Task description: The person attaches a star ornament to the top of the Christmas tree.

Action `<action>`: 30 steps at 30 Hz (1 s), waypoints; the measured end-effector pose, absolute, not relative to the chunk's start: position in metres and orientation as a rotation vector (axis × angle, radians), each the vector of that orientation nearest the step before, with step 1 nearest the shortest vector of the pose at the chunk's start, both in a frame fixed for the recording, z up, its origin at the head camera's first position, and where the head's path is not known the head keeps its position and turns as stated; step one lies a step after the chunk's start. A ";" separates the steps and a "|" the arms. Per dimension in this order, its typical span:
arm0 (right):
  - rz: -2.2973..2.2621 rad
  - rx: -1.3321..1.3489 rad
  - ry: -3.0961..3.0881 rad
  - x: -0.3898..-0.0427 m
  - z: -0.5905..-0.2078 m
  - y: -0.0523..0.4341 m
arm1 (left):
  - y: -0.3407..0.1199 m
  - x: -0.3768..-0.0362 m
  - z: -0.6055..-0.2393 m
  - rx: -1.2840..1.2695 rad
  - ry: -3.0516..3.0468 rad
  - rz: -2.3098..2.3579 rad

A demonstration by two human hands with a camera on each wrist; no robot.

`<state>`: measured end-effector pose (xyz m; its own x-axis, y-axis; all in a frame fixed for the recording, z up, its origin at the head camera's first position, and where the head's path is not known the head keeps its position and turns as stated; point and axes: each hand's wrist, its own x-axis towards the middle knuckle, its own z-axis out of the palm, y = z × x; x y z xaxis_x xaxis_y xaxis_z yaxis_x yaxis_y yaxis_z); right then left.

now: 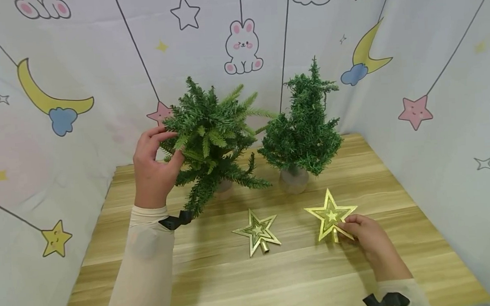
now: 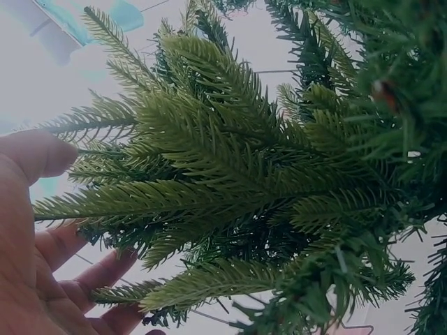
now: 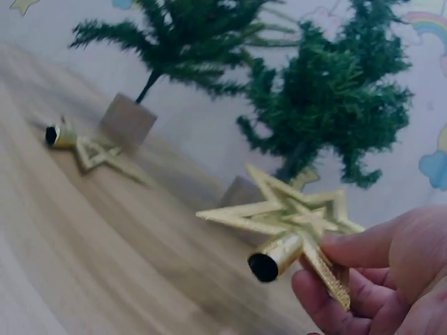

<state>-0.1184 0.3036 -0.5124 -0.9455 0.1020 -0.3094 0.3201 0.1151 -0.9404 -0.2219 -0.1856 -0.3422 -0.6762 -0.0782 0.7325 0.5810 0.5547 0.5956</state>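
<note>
On the left stands a small artificial Christmas tree [image 1: 212, 122] with dark and light green branches. My left hand [image 1: 152, 167] is at its left side, thumb and fingers spread apart around the branch tips; in the left wrist view the branches [image 2: 209, 153] partly hide the fingers. My right hand [image 1: 372, 243] pinches a gold star tree topper [image 1: 330, 213] by one point, above the table. In the right wrist view the held star's hollow socket [image 3: 274, 259] faces the camera. A second gold star topper [image 1: 257, 231] lies flat on the table.
A narrower green Christmas tree [image 1: 306, 136] stands right of the first, on a round base [image 1: 294, 182]. Both trees are near the back of the wood-grain table [image 1: 222, 283]. Behind and at the sides hangs a white cloth [image 1: 110, 49] printed with rabbits, moons and stars.
</note>
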 end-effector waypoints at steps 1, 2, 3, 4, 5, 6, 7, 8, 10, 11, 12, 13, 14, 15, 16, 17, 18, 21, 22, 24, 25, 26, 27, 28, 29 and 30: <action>-1.994 0.415 2.184 -0.118 -0.509 0.305 | -0.186 -0.222 -0.342 -0.403 -2.053 -1.141; -2.051 0.405 2.162 -0.117 -0.506 0.306 | -0.186 -0.222 -0.342 -0.406 -2.052 -1.142; -2.119 0.395 2.141 -0.116 -0.501 0.306 | -0.186 -0.222 -0.342 -0.407 -2.054 -1.138; -2.213 0.361 2.093 -0.116 -0.496 0.307 | -0.187 -0.222 -0.342 -0.409 -2.054 -1.137; -2.316 0.303 2.036 -0.116 -0.490 0.307 | -0.187 -0.222 -0.342 -0.411 -2.055 -1.136; -2.421 0.234 1.975 -0.116 -0.483 0.307 | -0.187 -0.222 -0.342 -0.414 -2.055 -1.137; -2.531 0.161 1.906 -0.117 -0.475 0.306 | -0.188 -0.221 -0.341 -0.416 -2.056 -1.136; -2.618 0.089 1.858 -0.118 -0.467 0.305 | -0.188 -0.221 -0.341 -0.420 -2.056 -1.136; -2.760 -0.067 1.778 -0.122 -0.447 0.301 | -0.188 -0.221 -0.340 -0.428 -2.058 -1.134; -2.804 -0.144 1.758 -0.124 -0.436 0.299 | -0.188 -0.221 -0.340 -0.432 -2.059 -1.135; -2.839 -0.203 1.754 -0.127 -0.425 0.295 | -0.188 -0.221 -0.340 -0.437 -2.061 -1.135; -2.872 -0.251 1.744 -0.130 -0.413 0.291 | -0.188 -0.221 -0.339 -0.441 -2.063 -1.133; -2.893 -0.309 1.735 -0.134 -0.400 0.287 | -0.188 -0.221 -0.339 -0.445 -2.065 -1.134; -2.909 -0.361 1.731 -0.138 -0.387 0.283 | -0.188 -0.221 -0.339 -0.447 -2.068 -1.135; -2.921 -0.405 1.727 -0.142 -0.374 0.278 | -0.188 -0.221 -0.339 -0.450 -2.068 -1.137; -2.920 -0.458 1.731 -0.147 -0.362 0.273 | -0.188 -0.221 -0.339 -0.453 -2.068 -1.141; -2.921 -0.509 1.737 -0.152 -0.349 0.267 | -0.188 -0.221 -0.339 -0.456 -2.068 -1.143; -2.885 -0.645 1.794 -0.168 -0.310 0.248 | -0.188 -0.221 -0.339 -0.459 -2.071 -1.152; -2.863 -0.676 1.831 -0.174 -0.298 0.241 | -0.189 -0.221 -0.339 -0.459 -2.071 -1.154; -2.815 -0.705 1.930 -0.185 -0.277 0.226 | -0.189 -0.221 -0.339 -0.456 -2.073 -1.153; -2.795 -0.705 1.975 -0.191 -0.267 0.218 | -0.189 -0.221 -0.339 -0.455 -2.076 -1.151; -2.770 -0.707 2.025 -0.196 -0.258 0.210 | -0.189 -0.221 -0.339 -0.456 -2.075 -1.153; -2.740 -0.714 2.068 -0.201 -0.250 0.203 | -0.189 -0.221 -0.338 -0.457 -2.076 -1.154; -2.714 -0.720 2.108 -0.207 -0.242 0.195 | -0.189 -0.222 -0.338 -0.461 -2.076 -1.154; -2.688 -0.730 2.140 -0.211 -0.235 0.188 | -0.189 -0.222 -0.338 -0.462 -2.078 -1.153; -2.664 -0.748 2.152 -0.216 -0.228 0.180 | -0.189 -0.222 -0.338 -0.465 -2.080 -1.153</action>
<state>-0.2163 0.1805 -0.2285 -0.8463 0.0171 0.5324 -0.5242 -0.2052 -0.8265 -0.2222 -0.1889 -0.3383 -0.6883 -0.0248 0.7250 0.6019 0.5384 0.5898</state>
